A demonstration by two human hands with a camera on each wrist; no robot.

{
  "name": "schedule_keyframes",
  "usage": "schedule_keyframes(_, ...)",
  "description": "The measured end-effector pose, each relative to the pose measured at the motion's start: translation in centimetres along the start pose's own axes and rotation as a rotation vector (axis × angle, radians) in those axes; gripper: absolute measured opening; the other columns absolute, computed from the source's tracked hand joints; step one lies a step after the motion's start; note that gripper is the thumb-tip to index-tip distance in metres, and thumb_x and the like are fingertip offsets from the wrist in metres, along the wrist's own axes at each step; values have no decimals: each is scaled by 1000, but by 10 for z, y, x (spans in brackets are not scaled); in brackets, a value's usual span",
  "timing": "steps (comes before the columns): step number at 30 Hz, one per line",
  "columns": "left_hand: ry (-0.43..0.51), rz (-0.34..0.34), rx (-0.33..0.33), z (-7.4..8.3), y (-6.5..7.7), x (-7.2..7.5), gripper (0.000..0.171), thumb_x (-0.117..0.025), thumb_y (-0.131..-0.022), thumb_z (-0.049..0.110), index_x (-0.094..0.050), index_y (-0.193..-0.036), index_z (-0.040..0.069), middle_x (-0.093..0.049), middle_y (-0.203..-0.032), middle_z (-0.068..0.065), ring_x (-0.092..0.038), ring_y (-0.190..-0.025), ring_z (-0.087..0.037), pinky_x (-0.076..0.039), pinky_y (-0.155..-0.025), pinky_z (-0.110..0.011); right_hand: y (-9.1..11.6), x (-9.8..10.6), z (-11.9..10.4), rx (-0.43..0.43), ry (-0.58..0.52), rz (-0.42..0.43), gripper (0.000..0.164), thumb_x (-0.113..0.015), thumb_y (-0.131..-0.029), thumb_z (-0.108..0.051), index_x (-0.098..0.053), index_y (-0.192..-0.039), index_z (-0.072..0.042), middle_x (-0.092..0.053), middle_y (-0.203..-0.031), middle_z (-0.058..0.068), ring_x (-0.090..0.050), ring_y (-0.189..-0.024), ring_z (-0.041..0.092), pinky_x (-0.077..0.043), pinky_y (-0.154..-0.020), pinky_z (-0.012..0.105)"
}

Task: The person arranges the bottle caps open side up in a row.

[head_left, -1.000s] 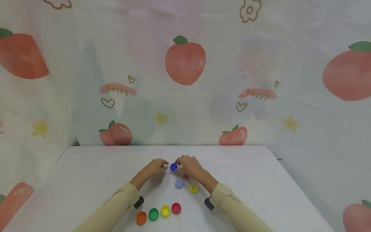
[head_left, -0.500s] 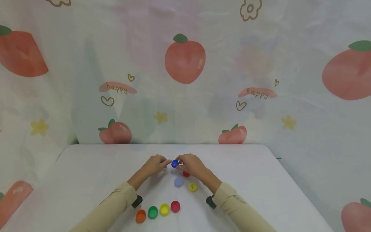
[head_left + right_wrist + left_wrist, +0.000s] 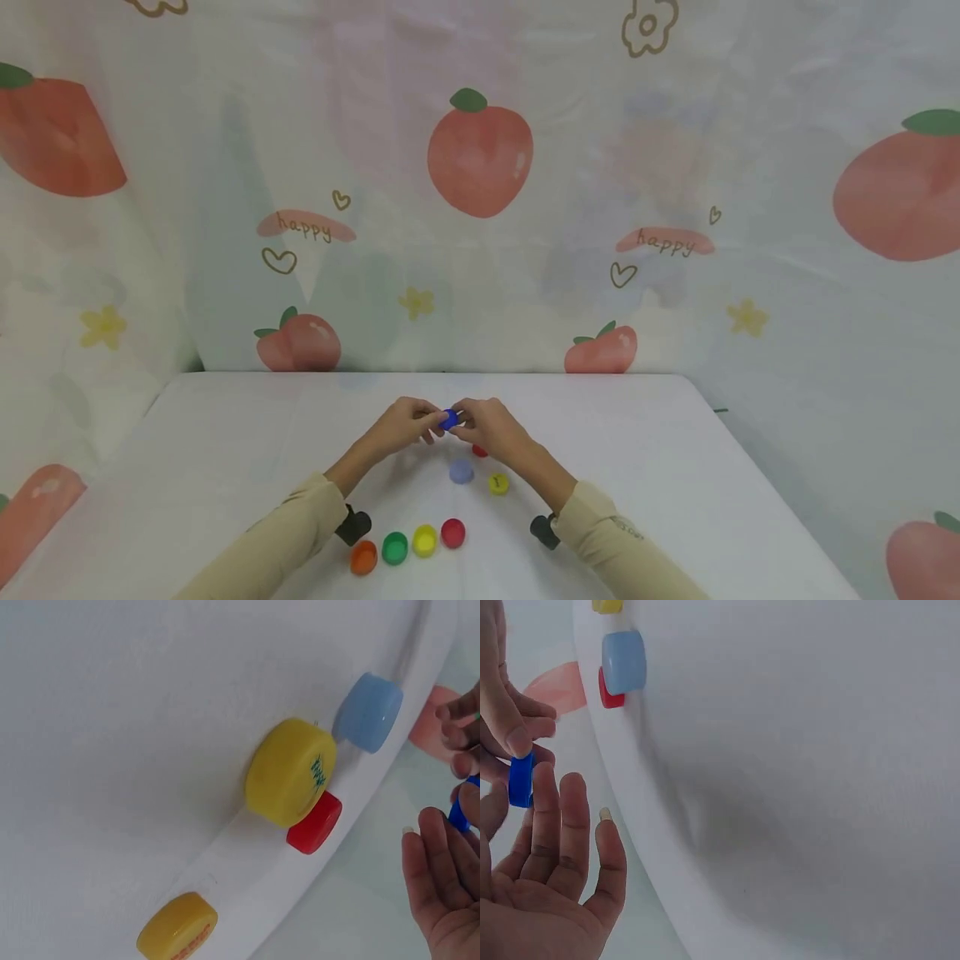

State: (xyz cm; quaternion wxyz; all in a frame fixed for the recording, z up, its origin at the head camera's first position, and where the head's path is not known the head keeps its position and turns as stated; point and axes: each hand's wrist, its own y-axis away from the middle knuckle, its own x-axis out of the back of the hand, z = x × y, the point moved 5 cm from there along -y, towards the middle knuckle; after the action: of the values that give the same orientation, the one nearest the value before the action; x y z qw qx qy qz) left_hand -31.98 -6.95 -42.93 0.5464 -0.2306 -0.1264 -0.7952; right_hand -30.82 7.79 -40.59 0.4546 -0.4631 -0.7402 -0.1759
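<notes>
A blue bottle cap is held up between both hands above the far part of the table. In the head view, my left hand has its thumb and index finger on the cap's left side. My right hand pinches it from the right. The left wrist view shows the blue cap edge-on between the fingertips, the left hand's other fingers spread. The right wrist view shows only part of the blue cap, the rest behind a thumb and cut off by the frame edge.
Below the hands lie a light blue cap, a yellow cap with a dark mark, and a partly covered red cap. An orange-yellow cap shows in the right wrist view. Nearer stand orange, green, yellow and red caps, hollow side up.
The right hand has raised the blue cap slightly. My left hand has moved right, from beside the cap to gripping it with thumb and finger.
</notes>
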Motion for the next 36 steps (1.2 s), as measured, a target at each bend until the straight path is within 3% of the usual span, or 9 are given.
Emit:
schedule_keyframes(4,89,-6,19,0,2,1,34,-59,-94,30,-65,-103,-2,-69,-81,-5,-65,-69,-18,-53,-69,-33,3,1,-1,18,-74,27,30,-70,-86,-15,-63,-113,-2,-69,-97,5,-66,-86,14,-52,-73,22)
schedule_keyframes(7,141,-24,45,1,5,0,36,-59,-93,31,-63,-105,-3,-70,-82,-5,-66,-70,-19,-54,-70,-32,7,1,3,-15,-190,24,31,-69,-87,-21,-64,-114,-7,-69,-97,2,-66,-83,11,-53,-73,24)
schedule_keyframes(11,161,-37,65,5,10,-2,35,-60,-93,30,-63,-105,-3,-70,-83,-6,-66,-70,-20,-54,-70,-31,13,1,8,-80,-365,-6,34,-67,-89,-26,-63,-117,-8,-70,-95,3,-67,-78,11,-54,-74,36)
schedule_keyframes(14,159,-32,51,15,19,-3,32,-61,-93,27,-62,-106,-3,-70,-84,-8,-66,-69,-21,-54,-70,-32,19,4,5,-113,-464,-19,37,-65,-90,-24,-61,-119,-2,-70,-93,7,-68,-78,17,-54,-76,40)
schedule_keyframes(20,168,-32,4,20,34,-13,27,-61,-93,24,-58,-105,0,-69,-87,-9,-66,-69,-22,-54,-70,-34,31,2,5,-145,-666,-67,33,-63,-91,-17,-60,-112,8,-69,-93,14,-68,-83,28,-54,-74,35)
schedule_keyframes(25,166,-19,-25,28,46,-16,25,-59,-94,24,-58,-104,1,-69,-88,-9,-66,-72,-27,-55,-69,-38,38,-2,7,-166,-701,-105,32,-66,-89,-22,-60,-108,3,-69,-87,13,-68,-80,27,-55,-71,35)
schedule_keyframes(30,149,2,-34,33,52,-17,30,-55,-96,30,-61,-104,2,-68,-87,-6,-65,-70,-20,-55,-66,-34,45,0,4,-149,-745,-128,31,-66,-89,-19,-57,-108,5,-69,-84,14,-68,-80,31,-55,-72,36)
schedule_keyframes(36,138,-17,-51,37,59,-20,25,-58,-94,28,-63,-101,4,-66,-92,-10,-61,-70,-18,-53,-65,-32,54,1,2,-109,-719,-134,27,-66,-90,-18,-59,-105,3,-67,-89,12,-67,-83,27,-54,-76,34)
